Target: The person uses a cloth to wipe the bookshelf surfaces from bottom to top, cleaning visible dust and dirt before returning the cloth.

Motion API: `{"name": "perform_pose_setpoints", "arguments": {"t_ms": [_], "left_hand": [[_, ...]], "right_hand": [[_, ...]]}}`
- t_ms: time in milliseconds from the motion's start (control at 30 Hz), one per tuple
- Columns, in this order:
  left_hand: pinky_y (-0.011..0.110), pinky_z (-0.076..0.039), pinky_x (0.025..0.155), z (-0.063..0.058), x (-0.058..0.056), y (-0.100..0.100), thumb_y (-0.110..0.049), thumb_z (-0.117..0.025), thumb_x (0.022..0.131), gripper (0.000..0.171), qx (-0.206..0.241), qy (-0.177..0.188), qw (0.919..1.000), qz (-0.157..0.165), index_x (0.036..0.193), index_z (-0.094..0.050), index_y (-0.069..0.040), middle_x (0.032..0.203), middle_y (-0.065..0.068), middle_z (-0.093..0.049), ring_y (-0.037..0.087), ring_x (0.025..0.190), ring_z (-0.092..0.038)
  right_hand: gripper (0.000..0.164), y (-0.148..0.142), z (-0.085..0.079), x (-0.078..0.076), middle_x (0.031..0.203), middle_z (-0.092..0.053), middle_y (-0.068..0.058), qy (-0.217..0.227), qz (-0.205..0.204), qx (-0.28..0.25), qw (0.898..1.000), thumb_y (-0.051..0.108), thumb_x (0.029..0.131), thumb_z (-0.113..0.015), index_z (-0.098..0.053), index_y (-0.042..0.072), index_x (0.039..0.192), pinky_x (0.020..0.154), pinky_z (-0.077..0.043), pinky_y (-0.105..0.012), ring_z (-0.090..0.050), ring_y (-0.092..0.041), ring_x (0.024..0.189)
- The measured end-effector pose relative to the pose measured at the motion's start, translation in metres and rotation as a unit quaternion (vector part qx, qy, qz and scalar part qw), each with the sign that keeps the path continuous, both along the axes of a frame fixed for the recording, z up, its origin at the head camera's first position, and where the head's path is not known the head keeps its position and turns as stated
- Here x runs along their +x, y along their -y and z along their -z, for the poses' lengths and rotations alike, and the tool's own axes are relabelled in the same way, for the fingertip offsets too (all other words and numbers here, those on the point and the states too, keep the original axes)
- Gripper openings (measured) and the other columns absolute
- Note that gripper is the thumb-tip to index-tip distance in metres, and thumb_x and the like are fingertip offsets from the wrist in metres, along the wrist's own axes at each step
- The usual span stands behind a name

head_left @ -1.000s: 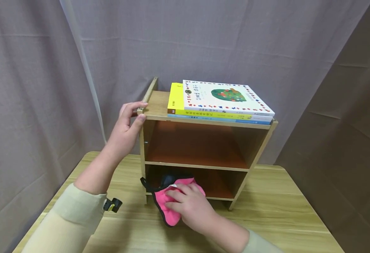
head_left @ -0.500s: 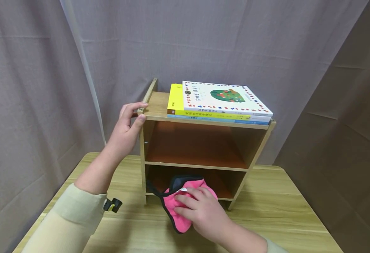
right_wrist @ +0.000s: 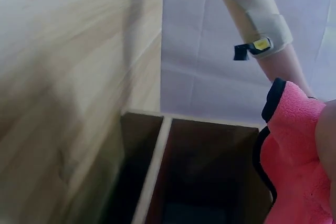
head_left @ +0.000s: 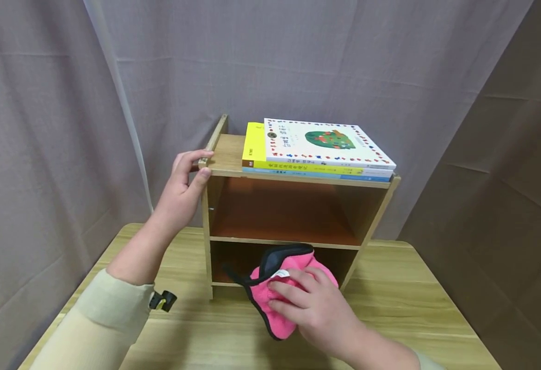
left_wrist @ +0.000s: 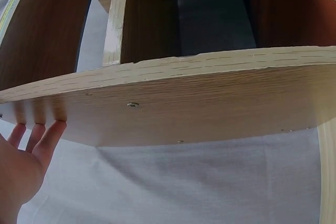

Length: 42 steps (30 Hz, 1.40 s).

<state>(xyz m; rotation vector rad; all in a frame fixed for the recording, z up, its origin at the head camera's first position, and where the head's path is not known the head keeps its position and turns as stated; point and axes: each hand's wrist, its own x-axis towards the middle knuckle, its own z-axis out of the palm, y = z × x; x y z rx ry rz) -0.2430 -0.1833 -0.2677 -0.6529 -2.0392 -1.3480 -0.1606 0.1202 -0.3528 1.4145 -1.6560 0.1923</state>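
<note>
A small wooden shelf unit (head_left: pixel 282 213) stands on the table. At its upper left front corner, my left hand (head_left: pixel 180 198) grips the side panel, with thumb at the front edge and index finger over the top. In the left wrist view, several fingers of that hand (left_wrist: pixel 23 169) touch the panel's outer face (left_wrist: pixel 210 98). My right hand (head_left: pixel 319 311) holds a pink fleecy cloth (head_left: pixel 277 324) with black edging and a white tag, in front of the lower compartment. The cloth also shows in the right wrist view, bunched at the hand.
Stacked flat on top of the unit are a white book (head_left: pixel 293 141), a yellow book (head_left: pixel 254 141) and a blue book (head_left: pixel 293 173). The wooden table (head_left: pixel 418 303) extends to both sides. Grey curtains (head_left: pixel 298 61) hang behind, and a dark cloth wall (head_left: pixel 497 180) closes the right.
My right hand has moved the pink cloth rightward along the front of the lower compartment. The left hand keeps its grip on the corner.
</note>
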Motion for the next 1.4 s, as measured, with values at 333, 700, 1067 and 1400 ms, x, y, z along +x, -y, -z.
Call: {"name": "perform_pose_setpoints", "arguments": {"t_ms": [333,700,1067,1400], "left_hand": [[0.042,-0.04,0.087,-0.001,0.001,-0.001,-0.029,-0.049,0.105,0.035,0.002,0.0,1.0,0.001,0.137,-0.049,-0.016,0.133,0.011,-0.039,0.024,0.114,-0.042],[0.042,-0.04,0.088,-0.001,0.0,-0.001,-0.023,-0.049,0.105,0.032,0.011,0.008,0.9999,0.006,0.137,-0.05,-0.017,0.132,0.011,-0.039,0.023,0.114,-0.042],[0.039,-0.039,0.088,-0.001,0.001,-0.002,-0.018,-0.05,0.105,0.032,0.012,0.003,0.9999,0.007,0.136,-0.051,-0.015,0.131,0.012,-0.04,0.024,0.113,-0.042],[0.038,-0.039,0.088,-0.001,0.001,-0.002,-0.018,-0.05,0.105,0.032,0.011,0.003,0.9999,0.007,0.137,-0.051,-0.015,0.132,0.011,-0.04,0.023,0.113,-0.042]], "right_hand": [[0.026,-0.019,-0.027,-0.005,0.109,-0.072,0.001,-0.009,0.02,0.026,0.999,0.022,0.102,-0.054,-0.079,0.018,0.102,0.078,-0.049,-0.047,-0.062,-0.028,0.106],[0.023,-0.03,-0.048,-0.018,0.108,-0.072,-0.002,-0.018,0.028,0.025,0.999,0.024,0.099,-0.059,-0.08,0.014,0.101,0.079,-0.049,-0.051,-0.062,-0.031,0.106],[0.02,-0.043,-0.068,-0.042,0.111,-0.071,-0.001,-0.018,0.075,0.061,0.995,0.017,0.096,-0.061,-0.079,0.015,0.104,0.082,-0.049,-0.05,-0.06,-0.031,0.107],[0.041,-0.061,-0.085,-0.065,0.107,-0.069,0.0,-0.016,0.142,0.121,0.982,0.014,0.06,-0.094,-0.079,0.017,0.097,0.083,-0.047,-0.048,-0.057,-0.03,0.105]]}}
